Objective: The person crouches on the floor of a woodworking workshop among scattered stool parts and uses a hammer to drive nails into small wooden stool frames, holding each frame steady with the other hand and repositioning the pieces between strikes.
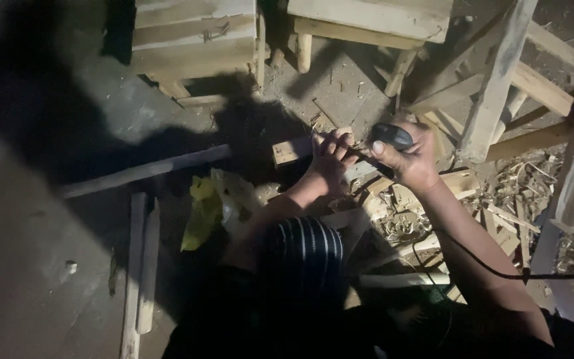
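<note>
Dim floor strewn with offcuts: left hand pins a wood block steady while right hand grips a corded tool against it.

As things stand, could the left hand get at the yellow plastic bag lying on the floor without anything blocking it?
Probably yes. The left hand rests on a short wooden block, and the yellow bag lies just below it on the floor, with nothing visible between. It would need to let go of the block first.
</note>
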